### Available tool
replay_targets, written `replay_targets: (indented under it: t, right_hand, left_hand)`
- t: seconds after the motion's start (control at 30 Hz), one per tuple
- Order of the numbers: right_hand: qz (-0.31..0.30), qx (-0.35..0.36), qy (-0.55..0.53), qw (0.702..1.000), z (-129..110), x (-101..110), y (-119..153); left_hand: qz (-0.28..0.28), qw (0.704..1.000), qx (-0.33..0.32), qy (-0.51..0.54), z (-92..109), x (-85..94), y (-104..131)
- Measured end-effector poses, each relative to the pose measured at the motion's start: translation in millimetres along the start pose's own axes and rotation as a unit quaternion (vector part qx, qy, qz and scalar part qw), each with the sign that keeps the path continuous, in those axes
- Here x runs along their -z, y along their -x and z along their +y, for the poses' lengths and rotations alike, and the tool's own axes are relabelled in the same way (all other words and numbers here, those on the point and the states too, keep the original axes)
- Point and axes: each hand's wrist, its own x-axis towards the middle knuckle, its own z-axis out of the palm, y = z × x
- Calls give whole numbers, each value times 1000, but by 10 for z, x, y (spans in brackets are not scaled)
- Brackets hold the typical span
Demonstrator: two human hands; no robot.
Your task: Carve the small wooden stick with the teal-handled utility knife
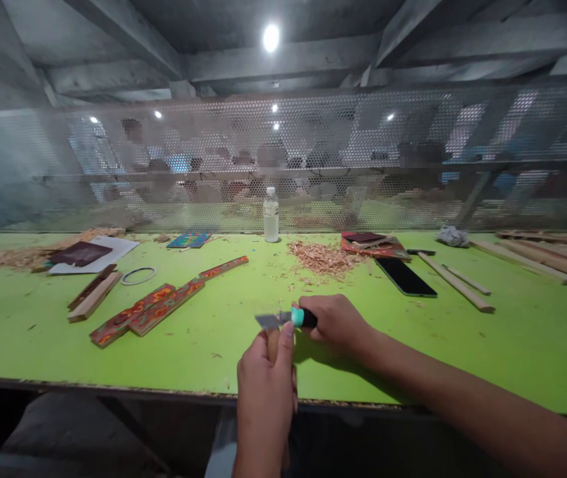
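My left hand (266, 375) is closed around a piece of wood (273, 342), its rounded tip showing between thumb and fingers near the table's front edge. My right hand (336, 322) grips a knife (297, 317) with a black and teal handle. The flat grey blade points left and lies across the tip of the wood, with my left thumb against the knife close to the teal part. Most of the wood is hidden inside my left hand.
Painted wooden strips (157, 309) and plain wood blocks (95, 297) lie left. Behind my hands are wood shavings (321, 257) and a water bottle (271, 216). A phone (405, 276), a hammer (457, 282) and wood sticks (525, 261) lie right. A perforated metal screen (224, 179) closes the back.
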Motion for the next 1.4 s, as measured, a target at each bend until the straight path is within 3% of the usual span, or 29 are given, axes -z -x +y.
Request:
replay_targets:
  t: [0.17,0.3,0.5,0.87,1.23,1.4]
  right_hand:
    - [20,-63,14,998,233,68,-84]
    - [-16,2,-14,1000,346,137,-93]
    - [-42,109,-76,990,201,167,-46]
    - [-44,147,-78,985,164,188,-12]
    - [2,96,-24,995,72,167,30]
    - [19,58,-9,998,-26,153,72]
  left_hand:
    - [-16,999,-24,-22,9,16,10]
    - [-19,998,-48,-29,-9,32,-5]
    - [-17,998,-50,-19,-13,17,-3]
    - [-36,996,-75,-28,14,16,-11]
    - [-35,995,-74,-55,70,61,-20]
    - [-4,993,-73,-93,79,61,-5]
